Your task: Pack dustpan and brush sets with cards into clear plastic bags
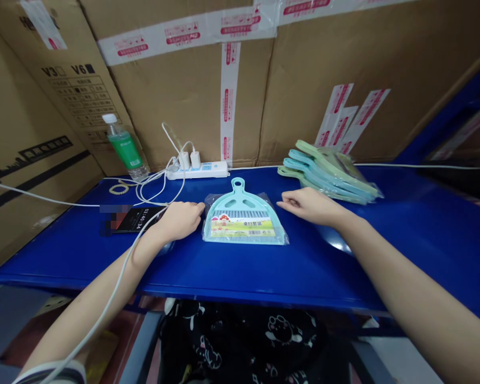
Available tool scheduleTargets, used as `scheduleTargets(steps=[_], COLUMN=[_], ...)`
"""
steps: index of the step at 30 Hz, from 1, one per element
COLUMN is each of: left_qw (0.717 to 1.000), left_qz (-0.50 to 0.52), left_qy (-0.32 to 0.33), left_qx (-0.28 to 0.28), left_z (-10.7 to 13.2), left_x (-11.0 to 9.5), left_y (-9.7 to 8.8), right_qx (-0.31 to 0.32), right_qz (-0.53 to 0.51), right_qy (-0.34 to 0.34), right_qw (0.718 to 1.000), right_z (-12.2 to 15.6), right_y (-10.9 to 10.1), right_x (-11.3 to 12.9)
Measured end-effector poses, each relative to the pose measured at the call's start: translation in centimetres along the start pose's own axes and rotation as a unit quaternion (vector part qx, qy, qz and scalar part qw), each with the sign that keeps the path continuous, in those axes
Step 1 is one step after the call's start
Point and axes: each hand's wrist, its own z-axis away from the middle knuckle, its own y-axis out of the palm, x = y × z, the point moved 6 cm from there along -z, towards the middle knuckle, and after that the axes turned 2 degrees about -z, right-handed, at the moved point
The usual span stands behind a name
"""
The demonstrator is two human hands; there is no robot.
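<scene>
A light blue dustpan (240, 202) lies flat on the blue table, with a brush (243, 214) and a printed label card (242, 226) packed in the same clear bag. My left hand (182, 220) rests just left of it, fingers curled in, fingertips close to the bag's edge; I cannot tell whether they touch. On the other side, my right hand (310, 205) is loosely closed in a fist, apart from the bag, with nothing visible in it. Behind my right hand sits a stack of several bagged dustpans (332, 173) in green and blue.
White power strip (208, 170) with plugged chargers stands at the back, cables running left. A green-labelled bottle (126, 150), a beaded bracelet (119, 189) and a phone (134, 220) are on the left. Large cardboard boxes (176, 96) wall the table's back. A white cable (122, 277) crosses my left forearm.
</scene>
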Motion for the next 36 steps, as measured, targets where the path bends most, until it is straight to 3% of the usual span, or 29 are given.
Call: scheduleTargets(steps=[36], left_qw=[1.0], left_qz=[-0.008], left_qy=[-0.009], left_qx=[0.016], left_z=[0.08], left_x=[-0.14], left_y=[-0.15], right_qx=[0.019], right_qz=[0.006], right_qy=[0.004], right_qw=[1.0], right_z=[0.16], right_y=[-0.04], right_x=[0.26])
